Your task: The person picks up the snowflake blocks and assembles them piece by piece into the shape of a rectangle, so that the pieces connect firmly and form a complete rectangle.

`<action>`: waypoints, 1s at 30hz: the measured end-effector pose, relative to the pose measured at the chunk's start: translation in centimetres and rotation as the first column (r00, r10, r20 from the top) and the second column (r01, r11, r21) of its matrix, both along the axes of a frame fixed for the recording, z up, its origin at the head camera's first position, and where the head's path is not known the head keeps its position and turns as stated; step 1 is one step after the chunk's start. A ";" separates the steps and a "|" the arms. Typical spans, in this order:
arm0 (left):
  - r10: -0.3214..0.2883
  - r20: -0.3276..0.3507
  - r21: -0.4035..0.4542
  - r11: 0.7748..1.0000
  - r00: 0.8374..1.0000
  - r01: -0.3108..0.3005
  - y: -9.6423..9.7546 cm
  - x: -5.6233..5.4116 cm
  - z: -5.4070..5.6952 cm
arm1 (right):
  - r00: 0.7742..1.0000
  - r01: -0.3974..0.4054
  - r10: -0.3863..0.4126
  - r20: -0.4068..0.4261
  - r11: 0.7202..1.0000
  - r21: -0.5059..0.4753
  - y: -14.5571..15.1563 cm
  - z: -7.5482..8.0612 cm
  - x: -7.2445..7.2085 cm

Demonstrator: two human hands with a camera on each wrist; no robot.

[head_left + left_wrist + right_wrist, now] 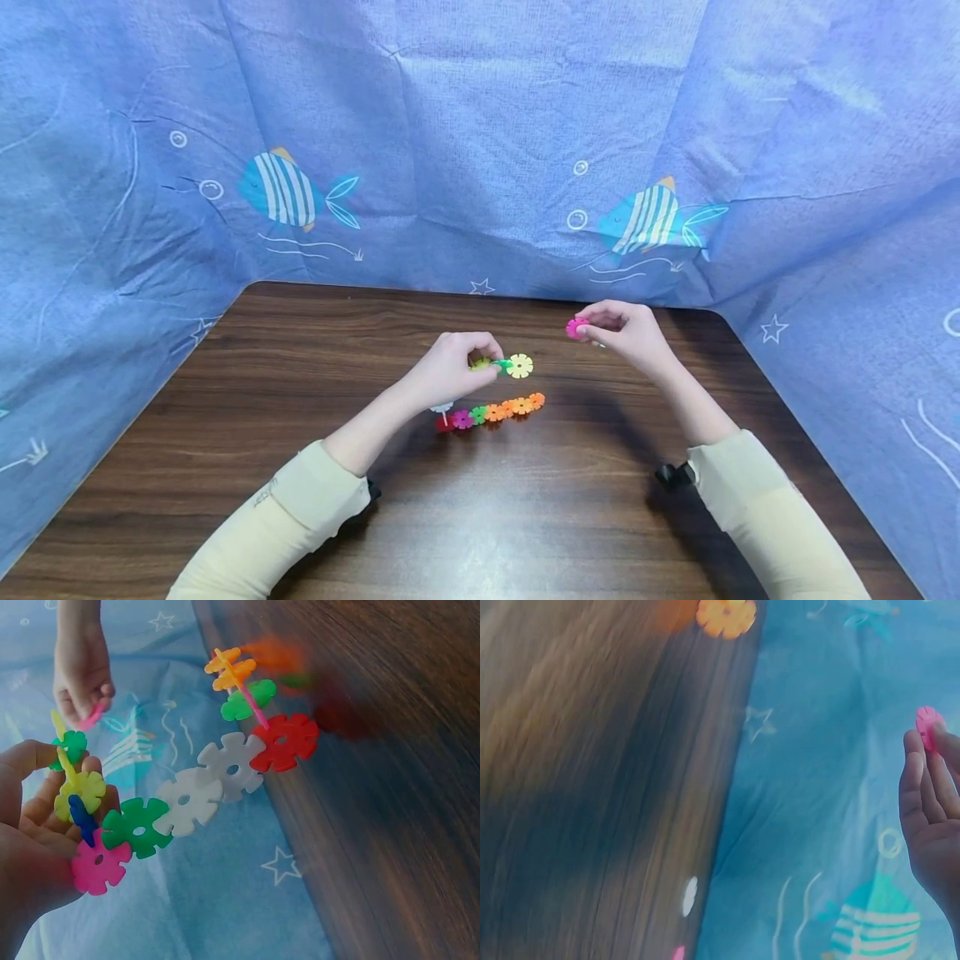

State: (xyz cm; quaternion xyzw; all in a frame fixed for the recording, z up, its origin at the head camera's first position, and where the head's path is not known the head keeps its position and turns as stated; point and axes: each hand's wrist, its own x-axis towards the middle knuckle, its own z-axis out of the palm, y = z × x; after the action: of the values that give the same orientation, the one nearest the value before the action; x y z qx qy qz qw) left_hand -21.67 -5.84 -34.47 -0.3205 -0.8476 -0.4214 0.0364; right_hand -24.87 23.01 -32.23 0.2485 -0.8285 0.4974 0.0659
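My left hand [456,367] pinches a chain of interlocking plastic flower discs [187,801] near its end, around a green disc [69,750] and a yellow disc [81,796]. In the left wrist view the chain curves down through blue, pink, green and white discs to a red disc [283,742], then on to green and orange ones. A yellow disc [520,366] sticks out past my left fingertips in the head view. To the right, my right hand [628,335] holds a single pink flower disc [576,327] between thumb and fingers, apart from the chain.
A dark wood-grain table [480,517] lies below both hands. Blue cloth [480,150] printed with fish hangs behind and at the sides. In the right wrist view a white piece [689,896] and a pink piece [679,952] show near the table's edge.
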 end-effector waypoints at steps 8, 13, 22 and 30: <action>0.000 -0.013 0.018 1.000 1.000 0.000 0.2 0.2 -0.1 | 0.999 0.005 -0.006 -0.044 0.999 -0.031 -2.2 0.4 2.9; 0.035 -0.059 0.040 0.999 0.998 -0.033 0.3 0.2 -0.3 | 0.996 0.040 -0.039 -0.081 0.999 0.012 -3.4 0.4 4.5; 0.050 -0.058 0.051 0.998 0.997 -0.047 0.5 0.4 -0.3 | 0.990 0.014 -0.012 -0.139 1.000 0.013 -4.6 -0.1 5.6; 0.052 -0.039 0.051 0.997 0.998 -0.050 0.5 0.5 -0.4 | 0.988 0.022 -0.019 -0.156 1.000 0.017 -5.1 -0.4 5.9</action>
State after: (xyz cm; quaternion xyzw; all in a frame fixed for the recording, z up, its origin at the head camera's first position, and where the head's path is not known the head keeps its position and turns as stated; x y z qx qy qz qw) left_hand -21.19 -5.30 -34.90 -0.3062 -0.8437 -0.4350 0.0722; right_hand -18.93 17.96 -32.62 0.2789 -0.8279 0.4680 0.1333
